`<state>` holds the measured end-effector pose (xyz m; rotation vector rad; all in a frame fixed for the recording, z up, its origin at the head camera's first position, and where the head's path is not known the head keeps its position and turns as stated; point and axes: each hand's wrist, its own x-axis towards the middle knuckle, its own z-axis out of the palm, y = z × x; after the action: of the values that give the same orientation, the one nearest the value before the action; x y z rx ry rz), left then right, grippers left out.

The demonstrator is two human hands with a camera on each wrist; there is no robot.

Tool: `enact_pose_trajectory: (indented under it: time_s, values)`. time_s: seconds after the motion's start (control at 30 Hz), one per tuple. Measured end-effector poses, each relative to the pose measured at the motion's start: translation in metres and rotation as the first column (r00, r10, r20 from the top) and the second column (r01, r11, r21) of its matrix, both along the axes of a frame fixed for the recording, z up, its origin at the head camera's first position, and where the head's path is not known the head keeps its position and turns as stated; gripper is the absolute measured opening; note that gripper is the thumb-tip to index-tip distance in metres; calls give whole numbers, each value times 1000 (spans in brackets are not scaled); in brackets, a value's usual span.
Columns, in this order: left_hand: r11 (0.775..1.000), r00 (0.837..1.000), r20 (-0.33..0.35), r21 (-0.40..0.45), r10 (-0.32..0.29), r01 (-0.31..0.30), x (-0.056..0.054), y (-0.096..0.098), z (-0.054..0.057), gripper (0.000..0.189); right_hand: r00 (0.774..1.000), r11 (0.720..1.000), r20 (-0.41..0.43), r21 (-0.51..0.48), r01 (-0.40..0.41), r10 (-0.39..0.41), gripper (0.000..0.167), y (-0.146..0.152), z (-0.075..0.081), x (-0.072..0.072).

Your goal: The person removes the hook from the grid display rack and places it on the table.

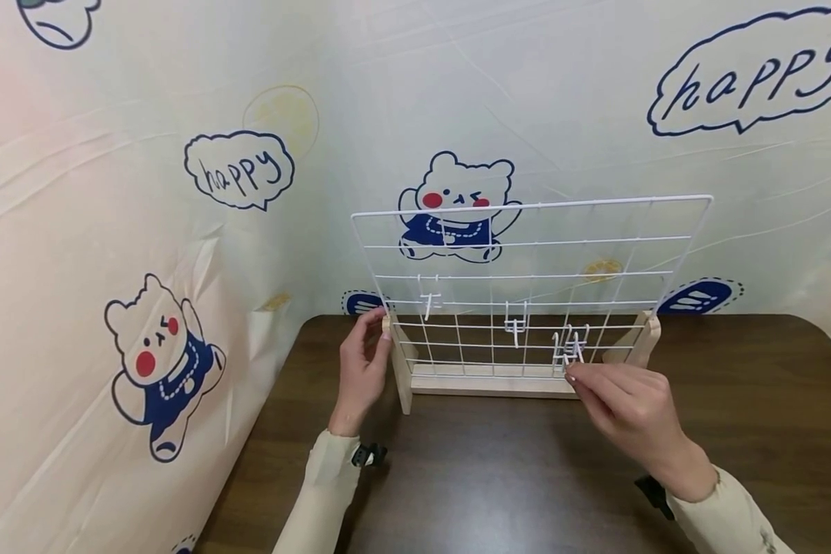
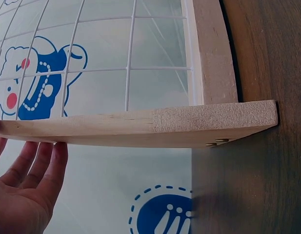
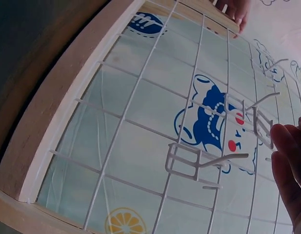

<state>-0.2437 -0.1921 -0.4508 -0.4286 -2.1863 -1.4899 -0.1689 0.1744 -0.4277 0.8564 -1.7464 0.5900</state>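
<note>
A white wire grid rack (image 1: 471, 275) stands upright in a pale wooden base. My left hand (image 1: 362, 369) grips the wooden side post (image 2: 174, 122) at the rack's left end, its fingertips against the outer face. On the right, my right hand (image 1: 626, 404) pinches a white wire hook (image 3: 263, 127) in front of the grid's lower right part. Close beside it, another white hook (image 3: 183, 161) hangs on the grid wires. Two more hang farther left: a middle hook (image 1: 515, 323) and a left hook (image 1: 429, 300). Fingers partly cover the pinched hook.
The rack rests on a dark brown wooden table (image 1: 471, 477). Behind it hangs a pale curtain (image 1: 360, 92) printed with bears and speech bubbles. The right side post (image 1: 642, 338) stands just beyond the right hand.
</note>
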Motion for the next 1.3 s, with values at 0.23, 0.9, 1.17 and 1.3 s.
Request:
enact_pose_trajectory:
  time_s: [0.23,0.9,1.17,1.3]
  values:
    - [1000,1000,-1,6,-9,9,0,0,2,33,1000,1000,-21,-2,-8,8,38,-4,-2,1]
    - [1000,1000,14,-3,3,-3,1,-2,1,33,999,996,38,93,-4,1,37,0,-17,7]
    - [1000,1000,10,-12,4,-4,1,-2,0,34,997,994,77,105,3,-11,40,3,-20,10]
    - [1000,1000,13,-10,-1,1,0,-1,-1,33,998,995,68,104,2,-9,40,4,-22,10]
